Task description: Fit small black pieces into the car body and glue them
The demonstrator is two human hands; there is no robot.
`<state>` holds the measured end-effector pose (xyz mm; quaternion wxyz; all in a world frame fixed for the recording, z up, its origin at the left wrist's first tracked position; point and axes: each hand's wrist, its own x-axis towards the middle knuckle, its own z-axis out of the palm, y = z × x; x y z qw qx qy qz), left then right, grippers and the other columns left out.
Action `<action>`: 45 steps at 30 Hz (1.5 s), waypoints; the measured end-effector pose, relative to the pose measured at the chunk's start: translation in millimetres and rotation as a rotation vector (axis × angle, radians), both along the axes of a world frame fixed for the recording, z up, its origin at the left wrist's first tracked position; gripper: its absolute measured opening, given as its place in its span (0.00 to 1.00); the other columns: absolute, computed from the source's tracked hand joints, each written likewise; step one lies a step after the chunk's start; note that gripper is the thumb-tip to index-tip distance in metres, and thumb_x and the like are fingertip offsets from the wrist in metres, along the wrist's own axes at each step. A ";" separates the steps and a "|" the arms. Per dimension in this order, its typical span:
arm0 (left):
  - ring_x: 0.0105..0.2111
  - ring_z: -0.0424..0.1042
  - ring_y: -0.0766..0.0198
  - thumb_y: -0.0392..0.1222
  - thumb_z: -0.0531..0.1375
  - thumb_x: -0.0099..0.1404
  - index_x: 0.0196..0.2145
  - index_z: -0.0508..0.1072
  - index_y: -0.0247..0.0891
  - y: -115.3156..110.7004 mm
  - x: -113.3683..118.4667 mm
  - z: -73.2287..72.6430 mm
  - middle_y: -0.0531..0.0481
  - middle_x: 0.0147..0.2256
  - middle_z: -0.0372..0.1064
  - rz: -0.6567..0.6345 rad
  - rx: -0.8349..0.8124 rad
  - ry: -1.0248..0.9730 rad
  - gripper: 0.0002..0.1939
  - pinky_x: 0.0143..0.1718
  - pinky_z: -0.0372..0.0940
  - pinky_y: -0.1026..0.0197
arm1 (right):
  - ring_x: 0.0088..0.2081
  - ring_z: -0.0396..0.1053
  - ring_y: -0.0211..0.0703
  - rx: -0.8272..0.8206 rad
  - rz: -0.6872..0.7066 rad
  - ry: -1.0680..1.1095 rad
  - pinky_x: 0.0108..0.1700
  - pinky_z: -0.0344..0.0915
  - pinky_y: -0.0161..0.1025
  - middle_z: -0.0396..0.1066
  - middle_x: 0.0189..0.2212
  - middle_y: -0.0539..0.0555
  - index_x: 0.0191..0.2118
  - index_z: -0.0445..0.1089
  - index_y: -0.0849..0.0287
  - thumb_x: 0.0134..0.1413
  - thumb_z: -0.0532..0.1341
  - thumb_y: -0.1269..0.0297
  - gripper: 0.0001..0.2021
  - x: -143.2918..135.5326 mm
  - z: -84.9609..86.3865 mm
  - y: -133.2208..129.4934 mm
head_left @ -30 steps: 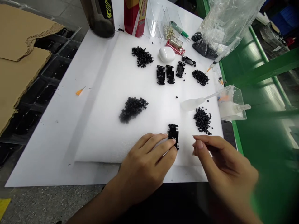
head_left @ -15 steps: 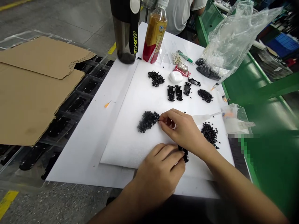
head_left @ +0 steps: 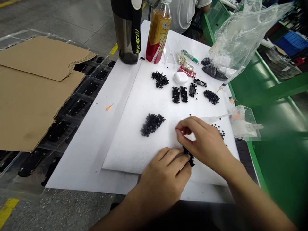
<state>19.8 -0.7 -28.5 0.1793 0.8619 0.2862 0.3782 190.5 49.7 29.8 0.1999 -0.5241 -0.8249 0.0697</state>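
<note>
My left hand (head_left: 165, 178) rests on the front edge of a white foam sheet (head_left: 134, 138) and pins a small black plastic housing (head_left: 189, 157) with its fingertips. My right hand (head_left: 204, 142) hovers just above and right of that housing, thumb and forefinger pinched together; whether a tiny black piece sits between them is too small to tell. A heap of small black square pieces (head_left: 152, 124) lies to the left of my right hand. Another heap (head_left: 220, 132) is partly hidden behind it.
Three black housings (head_left: 183, 93) lie in a row at the back, with more heaps (head_left: 160, 79) (head_left: 211, 97), a white oval case (head_left: 181, 77), a dark bottle (head_left: 127, 30), a drink bottle (head_left: 157, 32) and a plastic bag (head_left: 240, 35). Cardboard (head_left: 31, 86) covers black trays on the left. A green frame (head_left: 264, 106) stands to the right.
My right hand reached left to the middle heap, then drew back right towards the housing with fingers pinched. My left hand stayed on the housing. The view tilted up.
</note>
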 end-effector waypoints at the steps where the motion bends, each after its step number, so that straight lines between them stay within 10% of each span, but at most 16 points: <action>1: 0.53 0.72 0.53 0.28 0.56 0.72 0.47 0.78 0.29 -0.2 0.1 0.1 0.42 0.51 0.76 0.004 0.001 0.003 0.12 0.52 0.71 0.50 | 0.32 0.69 0.37 0.034 -0.032 -0.006 0.36 0.67 0.35 0.70 0.34 0.49 0.40 0.69 0.59 0.65 0.62 0.74 0.04 8.5 2.9 -10.4; 14: 0.54 0.74 0.52 0.23 0.57 0.70 0.46 0.79 0.29 2.1 -0.3 1.8 0.43 0.50 0.77 -0.003 0.030 0.023 0.13 0.55 0.70 0.48 | 0.47 0.75 0.43 0.033 -0.182 -0.002 0.52 0.73 0.40 0.75 0.47 0.56 0.52 0.73 0.58 0.66 0.62 0.77 0.13 54.5 -19.2 -106.4; 20: 0.55 0.74 0.51 0.22 0.57 0.70 0.45 0.79 0.30 4.1 1.2 5.5 0.43 0.51 0.77 -0.012 0.015 0.033 0.13 0.55 0.71 0.48 | 0.42 0.77 0.44 -0.084 -0.385 0.166 0.45 0.76 0.40 0.77 0.43 0.52 0.47 0.75 0.53 0.67 0.63 0.70 0.07 61.5 -15.0 -106.7; 37: 0.55 0.74 0.51 0.23 0.57 0.70 0.46 0.79 0.30 5.1 1.6 9.2 0.43 0.51 0.78 -0.015 0.009 0.045 0.13 0.54 0.71 0.47 | 0.43 0.73 0.46 -0.025 -0.102 -0.061 0.46 0.74 0.44 0.74 0.45 0.57 0.57 0.69 0.56 0.67 0.59 0.79 0.17 67.3 -23.9 -98.4; 45: 0.55 0.74 0.52 0.23 0.57 0.70 0.45 0.79 0.30 3.0 0.2 7.5 0.43 0.50 0.78 -0.008 0.021 0.039 0.13 0.54 0.71 0.48 | 0.39 0.72 0.42 -0.070 -0.176 -0.001 0.42 0.72 0.40 0.70 0.40 0.54 0.47 0.67 0.57 0.70 0.61 0.71 0.04 64.3 -24.0 -90.2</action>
